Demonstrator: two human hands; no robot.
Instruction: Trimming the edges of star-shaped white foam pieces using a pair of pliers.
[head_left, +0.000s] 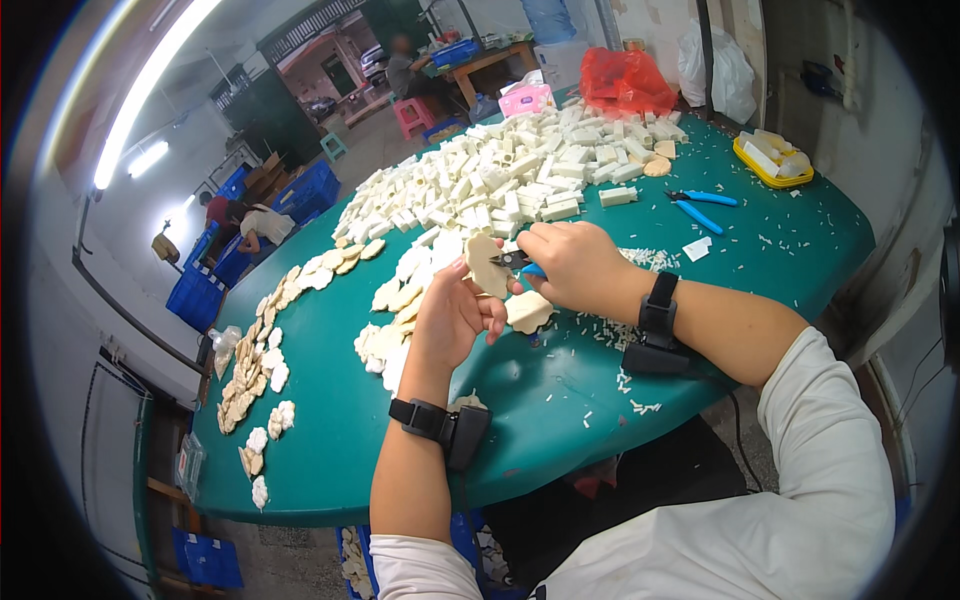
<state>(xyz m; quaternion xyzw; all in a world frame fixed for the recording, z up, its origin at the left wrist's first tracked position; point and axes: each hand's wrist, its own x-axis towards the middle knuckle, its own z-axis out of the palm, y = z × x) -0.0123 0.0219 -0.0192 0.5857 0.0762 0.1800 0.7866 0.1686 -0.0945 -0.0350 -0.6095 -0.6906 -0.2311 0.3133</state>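
Observation:
My left hand [450, 320] pinches a flat cream piece with a wavy, cloud-like outline [484, 266] between thumb and fingers, above the green table. Gripped in my right hand [575, 262] is a pair of blue-handled side cutters [512, 259], whose dark jaws meet the right edge of that piece. Whether the jaws are closed is too small to tell. Just below my hands lies another cream wavy piece [528, 311]. More such pieces [398, 298] are heaped left of my left hand, partly hidden by it.
White rectangular blocks [500, 165] form a large pile at the back. A curved row of wavy pieces [262, 345] runs along the left. Blue-handled pliers [703, 208], a yellow tray [775, 165] and a red bag [625, 82] lie farther right. Small white offcuts [645, 260] litter the green table [330, 440].

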